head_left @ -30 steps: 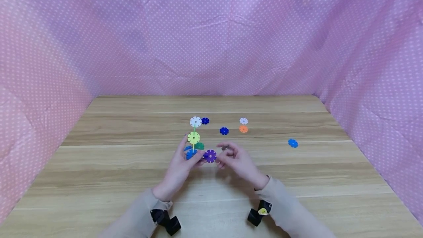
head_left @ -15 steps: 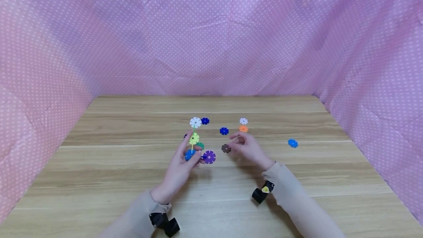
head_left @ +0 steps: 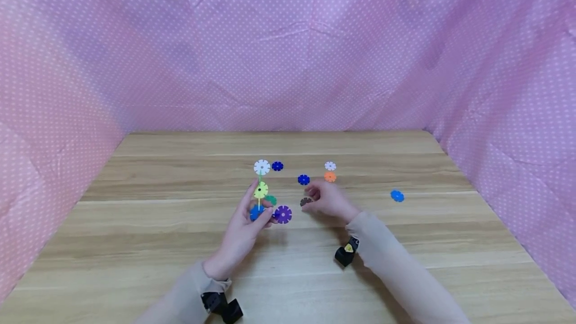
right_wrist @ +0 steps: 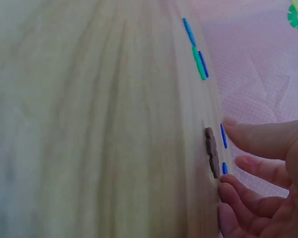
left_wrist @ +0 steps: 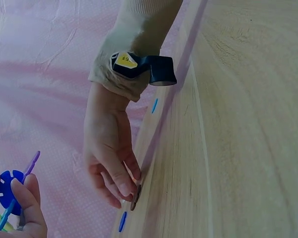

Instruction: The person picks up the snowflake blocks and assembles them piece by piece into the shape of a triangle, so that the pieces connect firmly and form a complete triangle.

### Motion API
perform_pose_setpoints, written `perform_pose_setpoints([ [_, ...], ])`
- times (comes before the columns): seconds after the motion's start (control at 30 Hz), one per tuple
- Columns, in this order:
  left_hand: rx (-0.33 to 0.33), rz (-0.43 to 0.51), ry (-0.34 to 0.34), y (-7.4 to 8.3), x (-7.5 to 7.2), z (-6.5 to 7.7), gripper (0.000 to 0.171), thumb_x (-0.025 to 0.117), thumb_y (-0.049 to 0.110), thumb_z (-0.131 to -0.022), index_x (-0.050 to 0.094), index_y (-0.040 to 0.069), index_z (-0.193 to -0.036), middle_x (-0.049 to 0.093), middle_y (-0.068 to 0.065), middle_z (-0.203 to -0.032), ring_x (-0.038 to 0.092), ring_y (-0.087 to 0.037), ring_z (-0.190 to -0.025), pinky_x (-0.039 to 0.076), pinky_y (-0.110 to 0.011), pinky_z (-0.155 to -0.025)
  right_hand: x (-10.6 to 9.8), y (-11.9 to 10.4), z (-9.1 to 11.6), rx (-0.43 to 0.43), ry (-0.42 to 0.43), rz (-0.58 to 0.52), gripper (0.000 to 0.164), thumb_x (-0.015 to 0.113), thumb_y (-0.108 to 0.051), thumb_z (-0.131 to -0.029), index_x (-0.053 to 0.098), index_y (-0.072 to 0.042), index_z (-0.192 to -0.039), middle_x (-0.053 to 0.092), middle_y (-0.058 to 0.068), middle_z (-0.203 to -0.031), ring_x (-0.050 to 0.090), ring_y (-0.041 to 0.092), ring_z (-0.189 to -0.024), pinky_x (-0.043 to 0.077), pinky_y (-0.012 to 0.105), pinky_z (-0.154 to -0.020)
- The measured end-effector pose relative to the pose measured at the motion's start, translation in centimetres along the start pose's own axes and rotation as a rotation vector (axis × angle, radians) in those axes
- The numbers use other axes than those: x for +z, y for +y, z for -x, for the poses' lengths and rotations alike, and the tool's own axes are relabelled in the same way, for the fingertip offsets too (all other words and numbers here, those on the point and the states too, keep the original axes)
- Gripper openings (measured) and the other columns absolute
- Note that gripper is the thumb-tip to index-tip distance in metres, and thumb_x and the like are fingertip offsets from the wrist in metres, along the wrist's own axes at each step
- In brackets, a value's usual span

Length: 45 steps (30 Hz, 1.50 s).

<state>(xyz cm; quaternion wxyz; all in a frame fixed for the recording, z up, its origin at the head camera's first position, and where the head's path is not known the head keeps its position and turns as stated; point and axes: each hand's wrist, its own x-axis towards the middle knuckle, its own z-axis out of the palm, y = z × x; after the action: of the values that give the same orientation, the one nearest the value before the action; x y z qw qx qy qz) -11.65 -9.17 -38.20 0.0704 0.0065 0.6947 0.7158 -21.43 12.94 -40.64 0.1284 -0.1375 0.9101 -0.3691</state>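
From my end, I see a partly built chain of slotted discs, held up over the bench (head_left: 288, 289) by the left hand (head_left: 243, 230), thumb and fingers pinching it around its dark blue disc (left_wrist: 6, 192). Joined so far, from the far end, I make out white (head_left: 258, 168), green (head_left: 260, 177), yellow (head_left: 263, 193) and blue (head_left: 254, 214), then the dark blue and finally purple (head_left: 286, 218).

The rest lie loose, so I judge plenty is left to join. The right hand (head_left: 330, 201) is at the brown disc (right_wrist: 212, 152), fingers bent and set narrowly about it; I cannot tell whether they have closed on it. Beyond lie two dark blue discs (head_left: 303, 180), an orange disc (head_left: 330, 177) and a pale disc (head_left: 330, 166); a lone blue disc (head_left: 397, 196) sits well off to the right. Near the left hand there is a loose green disc (head_left: 271, 200), with more blue ones beside it in my right wrist view.

I find no brand on any disc. The right wrist's black camera carries a yellow label (left_wrist: 125, 60); its marks are too small for me to read.
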Motion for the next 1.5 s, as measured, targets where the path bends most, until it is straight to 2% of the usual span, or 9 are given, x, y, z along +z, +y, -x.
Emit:
perform_pose_setpoints([
  [0.23, 0.012, 0.01, 0.005, 0.0, -0.1, 0.1, 0.068, 0.052, 0.007, -0.096, 0.018, 0.028, -0.151, 0.05, -0.01, -0.112, 0.061, -0.018, -0.093, 0.054, -0.025, -0.085, 0.7, -0.5, -0.6, -0.04, -0.005, 0.129, 0.029, 0.081, -0.009, -0.071, 0.067, -0.007, -0.096, 0.063, 0.002, -0.087, 0.058, 0.015, -0.081, 0.052, 0.031, -0.076],
  [0.47, 0.023, 0.001, 0.011, -0.1, -0.1, 0.1, 0.067, 0.053, 0.008, -0.096, 0.02, 0.029, -0.15, 0.049, -0.008, -0.108, 0.061, -0.016, -0.091, 0.054, -0.024, -0.084, 0.7, -0.7, -0.6, -0.006, -0.017, 0.142, 0.028, 0.082, -0.011, -0.072, 0.069, -0.008, -0.096, 0.061, 0.001, -0.086, 0.054, 0.014, -0.079, 0.049, 0.029, -0.074],
  [0.6, 0.031, 0.018, 0.009, -0.1, -0.1, 0.0, 0.067, 0.052, 0.007, -0.096, 0.019, 0.029, -0.15, 0.049, -0.008, -0.107, 0.06, -0.014, -0.09, 0.054, -0.024, -0.083, 0.6, -0.5, -0.5, -0.022, -0.016, 0.127, 0.023, 0.082, -0.011, -0.071, 0.068, -0.009, -0.089, 0.06, 0.001, -0.083, 0.053, 0.014, -0.077, 0.047, 0.028, -0.07],
  [0.8, 0.031, 0.024, 0.013, -0.2, -0.2, 0.0, 0.068, 0.052, 0.006, -0.096, 0.017, 0.027, -0.151, 0.05, -0.007, -0.106, 0.059, -0.012, -0.09, 0.054, -0.024, -0.084, 0.2, -0.1, 0.0, -0.025, -0.016, 0.014, 0.013, 0.078, -0.011, -0.076, 0.065, -0.011, -0.079, 0.06, 0.0, -0.077, 0.05, 0.014, -0.072, 0.044, 0.026, -0.066],
  [1.03, 0.038, 0.02, 0.022, -0.2, -0.3, 0.0, 0.069, 0.052, 0.007, -0.096, 0.016, 0.025, -0.151, 0.05, -0.006, -0.106, 0.059, -0.012, -0.09, 0.053, -0.023, -0.085, -0.4, -0.8, 1.9, -0.016, 0.001, -0.19, 0.009, 0.073, -0.017, -0.082, 0.067, -0.01, -0.082, 0.065, 0.001, -0.081, 0.053, 0.015, -0.071, 0.045, 0.027, -0.064],
  [1.13, 0.038, 0.033, 0.019, -0.1, -0.3, 0.0, 0.069, 0.052, 0.007, -0.096, 0.015, 0.025, -0.151, 0.051, -0.006, -0.105, 0.06, -0.012, -0.091, 0.053, -0.024, -0.085, -0.4, -1.2, 2.7, -0.065, 0.021, -0.268, 0.01, 0.073, -0.015, -0.082, 0.069, -0.006, -0.085, 0.067, 0.003, -0.083, 0.058, 0.015, -0.071, 0.051, 0.028, -0.063],
  [1.27, 0.042, 0.052, 0.019, -0.1, -0.2, 0.0, 0.069, 0.052, 0.007, -0.096, 0.014, 0.026, -0.151, 0.051, -0.006, -0.104, 0.06, -0.012, -0.092, 0.053, -0.025, -0.086, -0.1, -1.6, 3.7, -0.156, 0.023, -0.348, 0.012, 0.068, -0.006, -0.085, 0.07, 0.002, -0.093, 0.07, 0.013, -0.088, 0.066, 0.016, -0.073, 0.058, 0.03, -0.068],
  [1.37, 0.046, 0.068, 0.024, -0.1, -0.2, 0.0, 0.07, 0.052, 0.006, -0.096, 0.014, 0.025, -0.152, 0.05, -0.007, -0.104, 0.06, -0.012, -0.091, 0.054, -0.026, -0.086, 0.2, -1.8, 4.4, -0.212, 0.036, -0.37, 0.015, 0.065, -0.003, -0.087, 0.068, 0.005, -0.1, 0.07, 0.018, -0.094, 0.068, 0.013, -0.077, 0.058, 0.029, -0.071],
  [1.5, 0.045, 0.075, 0.031, -0.1, -0.1, 0.0, 0.07, 0.052, 0.006, -0.096, 0.014, 0.025, -0.152, 0.05, -0.007, -0.105, 0.06, -0.014, -0.092, 0.054, -0.026, -0.085, 0.6, -2.3, 5.3, -0.284, 0.13, -0.336, 0.017, 0.068, -0.003, -0.085, 0.069, 0.002, -0.101, 0.071, 0.016, -0.094, 0.067, 0.012, -0.078, 0.057, 0.024, -0.07],
])
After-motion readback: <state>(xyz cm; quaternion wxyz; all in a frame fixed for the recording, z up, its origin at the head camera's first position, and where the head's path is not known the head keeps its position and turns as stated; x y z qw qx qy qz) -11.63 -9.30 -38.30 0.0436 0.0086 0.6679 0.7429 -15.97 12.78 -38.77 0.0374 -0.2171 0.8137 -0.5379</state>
